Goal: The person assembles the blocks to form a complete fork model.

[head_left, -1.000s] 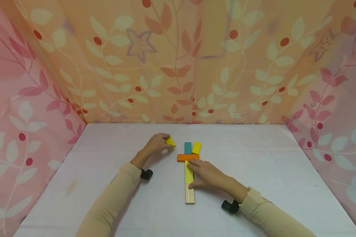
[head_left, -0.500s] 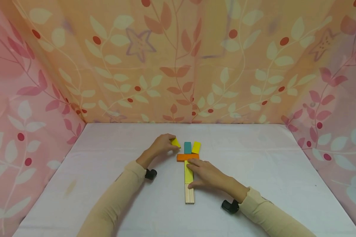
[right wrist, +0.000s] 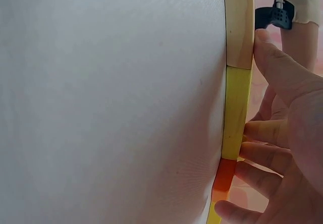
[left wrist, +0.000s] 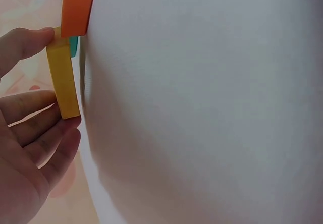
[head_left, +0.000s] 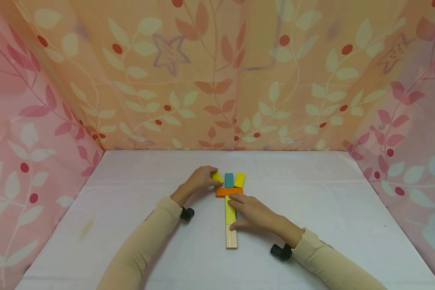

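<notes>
- While your left hand (head_left: 199, 180) is pinching the small yellow block (head_left: 216, 177), its long axis is slanting up and away from you, beside the teal block (head_left: 229, 180).
- You are gripping a flat, bright yellow rectangle between thumb and curled fingers (left wrist: 43, 133), just above the orange bar (head_left: 229, 192).
- Your right hand (head_left: 251, 212) is resting with fingers spread on the lime strip (head_left: 230, 213).

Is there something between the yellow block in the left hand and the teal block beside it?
Nothing visible. The left hand pinches the yellow block close beside the teal block, just above the orange block.
</notes>
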A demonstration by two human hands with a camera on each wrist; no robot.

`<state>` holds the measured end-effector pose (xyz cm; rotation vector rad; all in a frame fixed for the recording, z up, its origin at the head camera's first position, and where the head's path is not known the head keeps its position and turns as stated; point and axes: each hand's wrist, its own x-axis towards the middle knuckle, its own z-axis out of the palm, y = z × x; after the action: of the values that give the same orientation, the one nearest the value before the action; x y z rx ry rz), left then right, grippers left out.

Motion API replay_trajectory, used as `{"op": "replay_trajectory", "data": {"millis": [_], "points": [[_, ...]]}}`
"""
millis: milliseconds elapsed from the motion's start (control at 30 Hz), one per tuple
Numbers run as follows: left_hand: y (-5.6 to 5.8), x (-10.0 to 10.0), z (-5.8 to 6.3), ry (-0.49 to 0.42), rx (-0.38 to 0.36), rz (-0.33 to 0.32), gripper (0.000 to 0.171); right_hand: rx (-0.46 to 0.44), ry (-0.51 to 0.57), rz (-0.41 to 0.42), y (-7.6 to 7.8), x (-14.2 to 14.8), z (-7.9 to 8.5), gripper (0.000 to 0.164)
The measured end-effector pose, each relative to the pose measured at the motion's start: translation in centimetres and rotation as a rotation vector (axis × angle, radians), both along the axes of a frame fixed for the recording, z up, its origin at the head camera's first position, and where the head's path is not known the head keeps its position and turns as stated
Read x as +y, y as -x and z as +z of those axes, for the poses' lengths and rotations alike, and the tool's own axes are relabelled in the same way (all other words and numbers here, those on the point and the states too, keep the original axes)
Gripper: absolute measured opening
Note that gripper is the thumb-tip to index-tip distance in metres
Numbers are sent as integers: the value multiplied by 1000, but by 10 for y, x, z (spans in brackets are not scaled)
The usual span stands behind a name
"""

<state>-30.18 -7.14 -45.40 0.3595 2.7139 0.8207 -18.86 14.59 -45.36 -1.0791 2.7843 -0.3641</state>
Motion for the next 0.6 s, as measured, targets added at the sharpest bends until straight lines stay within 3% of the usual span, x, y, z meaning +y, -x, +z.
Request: {"op": "replay_trajectory", "data": {"millis": [233, 600], "points": [[0, 2, -3, 20, 4, -16, 67, -27, -20, -14, 0, -1, 1, 83], [0, 5, -4, 47, 7, -33, 64, 0, 8, 26, 1, 1, -1, 77]]}}
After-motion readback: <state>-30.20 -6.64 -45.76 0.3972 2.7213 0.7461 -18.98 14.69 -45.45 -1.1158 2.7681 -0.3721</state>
